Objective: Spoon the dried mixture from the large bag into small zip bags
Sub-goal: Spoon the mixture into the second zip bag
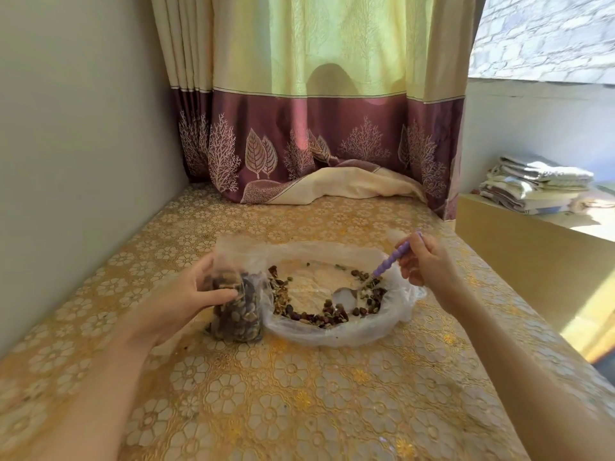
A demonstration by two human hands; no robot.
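Small zip bag stands upright on the surface, packed with dried mixture, touching the left edge of the large bag. Your left hand grips the small bag near its top, fingers curled round it. Large bag lies opened flat, remaining mixture in a ring inside. Your right hand pinches the purple handle of the spoon, bowl down in the large bag. Curtain hangs behind; folded cloths on a ledge far right.

a home: leaf-patterned curtain, floral tablecloth, folded linens beside.
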